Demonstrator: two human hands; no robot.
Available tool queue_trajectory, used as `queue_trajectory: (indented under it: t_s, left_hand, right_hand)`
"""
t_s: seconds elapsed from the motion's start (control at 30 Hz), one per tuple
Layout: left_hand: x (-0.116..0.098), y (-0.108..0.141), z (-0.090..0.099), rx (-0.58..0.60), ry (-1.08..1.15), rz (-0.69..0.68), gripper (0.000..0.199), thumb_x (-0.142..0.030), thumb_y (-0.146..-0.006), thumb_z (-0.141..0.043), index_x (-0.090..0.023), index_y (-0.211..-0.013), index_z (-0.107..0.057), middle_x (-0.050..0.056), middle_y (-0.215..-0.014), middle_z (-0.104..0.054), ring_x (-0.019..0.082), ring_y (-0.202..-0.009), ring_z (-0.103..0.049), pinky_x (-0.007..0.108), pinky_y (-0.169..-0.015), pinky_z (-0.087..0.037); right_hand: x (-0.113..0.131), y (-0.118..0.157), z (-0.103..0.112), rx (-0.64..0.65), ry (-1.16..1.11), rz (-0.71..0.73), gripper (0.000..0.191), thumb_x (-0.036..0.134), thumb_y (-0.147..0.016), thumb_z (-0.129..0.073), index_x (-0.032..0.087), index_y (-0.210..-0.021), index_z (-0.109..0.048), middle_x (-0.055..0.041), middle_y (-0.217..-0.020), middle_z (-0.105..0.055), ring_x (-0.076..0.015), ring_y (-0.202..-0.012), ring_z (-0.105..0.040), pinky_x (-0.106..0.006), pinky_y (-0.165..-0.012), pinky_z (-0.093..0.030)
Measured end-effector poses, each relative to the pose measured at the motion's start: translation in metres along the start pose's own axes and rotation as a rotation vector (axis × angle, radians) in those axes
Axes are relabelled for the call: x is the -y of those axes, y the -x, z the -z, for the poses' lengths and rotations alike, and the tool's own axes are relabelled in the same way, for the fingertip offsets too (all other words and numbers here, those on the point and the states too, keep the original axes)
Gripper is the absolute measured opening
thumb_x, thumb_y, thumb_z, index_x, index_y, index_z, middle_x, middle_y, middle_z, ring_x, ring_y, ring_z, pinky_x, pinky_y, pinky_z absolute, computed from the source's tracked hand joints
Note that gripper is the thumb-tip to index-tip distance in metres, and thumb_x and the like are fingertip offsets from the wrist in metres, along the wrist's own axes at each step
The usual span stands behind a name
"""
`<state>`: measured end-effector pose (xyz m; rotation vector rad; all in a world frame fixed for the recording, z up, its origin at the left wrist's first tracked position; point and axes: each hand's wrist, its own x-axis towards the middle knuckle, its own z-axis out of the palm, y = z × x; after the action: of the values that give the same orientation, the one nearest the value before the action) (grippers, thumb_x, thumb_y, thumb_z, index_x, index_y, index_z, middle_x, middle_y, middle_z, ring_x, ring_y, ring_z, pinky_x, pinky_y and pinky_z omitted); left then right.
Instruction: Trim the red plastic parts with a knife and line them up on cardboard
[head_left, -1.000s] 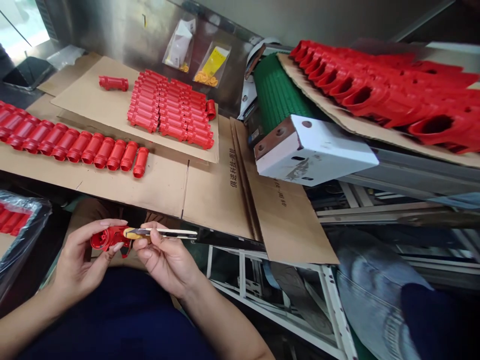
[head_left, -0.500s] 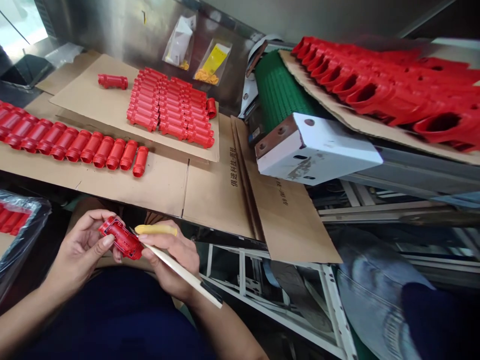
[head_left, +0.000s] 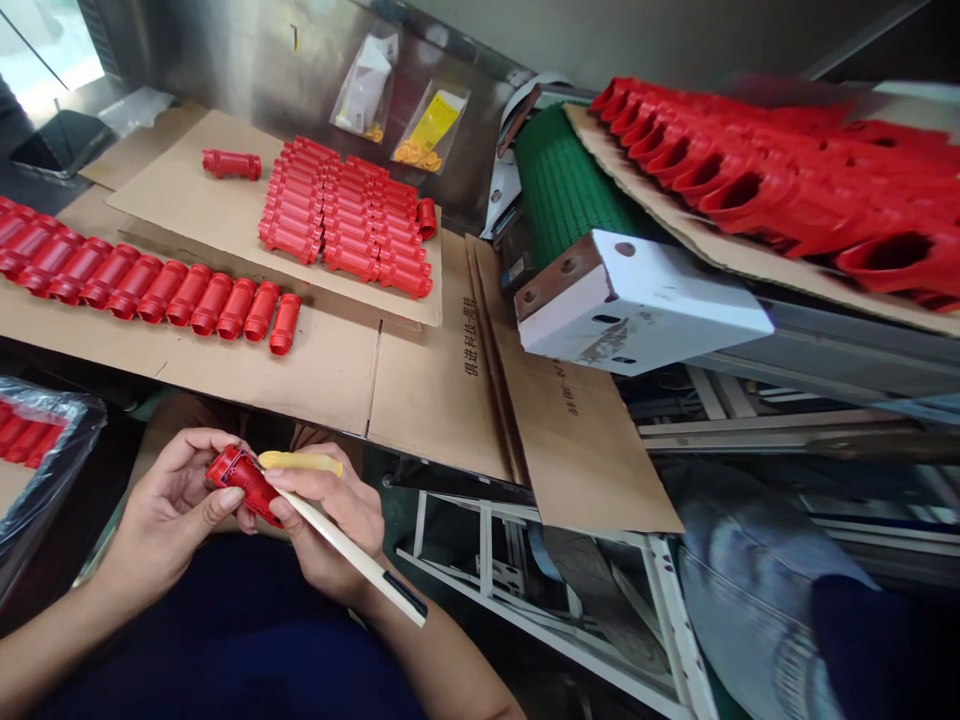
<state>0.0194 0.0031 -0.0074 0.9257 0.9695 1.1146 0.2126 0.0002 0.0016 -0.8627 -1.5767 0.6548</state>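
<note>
Counter: the counter (head_left: pixel 37 190) runs along the left and far side, bare metal at the far left, mostly covered in cardboard sheeting (head_left: pixel 326 390) with printed characters toward the right.
Row on the near sheeting: a row of red sleeves (head_left: pixel 180 295), side by side.
Raised board: a cardboard board (head_left: pixel 180 205) lies farther back, carrying a packed block of red sleeves (head_left: pixel 345 215) and, to its left, a lone red sleeve (head_left: pixel 231 164).
Far left: a dark flat slab (head_left: pixel 62 143) beside a clear plastic bag (head_left: pixel 139 108); bright light (head_left: pixel 45 45) shows beyond.
Metal panel: behind the counter stands a grey metal panel (head_left: pixel 225 60); two clear packets (head_left: pixel 366 85) (head_left: pixel 431 128) with small yellow pieces inside lie against it.
Conveyor: right, a green belt (head_left: pixel 574 185) with a white end bracket (head_left: pixel 645 300); cardboard on it bears many red parts (head_left: pixel 787 190).
Near left: a plastic-lined crate (head_left: pixel 88 420) with red parts inside.
Below right: a white metal frame (head_left: pixel 673 610), and another person's denim-clad leg (head_left: pixel 750 580).
Workpiece: a red piece (head_left: pixel 251 485) is held above the person's lap, near side of the counter.
Left hand: the left hand (head_left: pixel 176 500) pinches the red piece between thumb and fingers.
Right hand: the right hand (head_left: pixel 334 525) has its fingers closed around a cream stick (head_left: pixel 349 550) with a black strip, a yellow grip (head_left: pixel 304 461) along the forefinger; its tip meets the red piece, contact unclear.
</note>
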Motion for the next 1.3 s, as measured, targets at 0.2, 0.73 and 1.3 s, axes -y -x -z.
queue_trajectory:
  t_s: [0.2,0.73,1.3]
  left_hand:
    - [0.0,0.002,-0.003,0.005,0.006,0.033,0.029,-0.024,-0.092,-0.086,-0.024,-0.118,-0.072,0.003,-0.103,-0.079,0.015,-0.069,-0.078,0.028,-0.066,-0.07]
    - [0.003,0.006,-0.007,-0.089,-0.127,-0.032,0.031,-0.028,-0.088,-0.089,-0.025,-0.114,-0.072,0.003,-0.099,-0.081,0.016,-0.064,-0.078,0.027,-0.062,-0.068]
    - [0.0,0.009,-0.006,-0.061,-0.145,-0.001,0.033,-0.03,-0.089,-0.089,-0.025,-0.116,-0.072,0.005,-0.098,-0.083,0.021,-0.068,-0.08,0.032,-0.063,-0.071]
  right_hand:
    - [0.0,0.001,0.0,0.003,0.036,-0.007,0.02,0.026,-0.108,-0.066,0.024,-0.125,-0.076,-0.0124,-0.114,-0.084,-0.0254,-0.101,-0.081,-0.043,-0.085,-0.067]
    - [0.011,0.003,0.004,0.002,0.145,-0.003,0.027,0.009,-0.098,-0.066,0.023,-0.121,-0.073,-0.012,-0.105,-0.084,-0.0259,-0.09,-0.078,-0.045,-0.081,-0.065]
    - [0.007,0.008,0.003,-0.006,0.062,-0.011,0.021,0.022,-0.104,-0.067,0.024,-0.124,-0.075,-0.0126,-0.111,-0.083,-0.0273,-0.098,-0.079,-0.046,-0.086,-0.065]
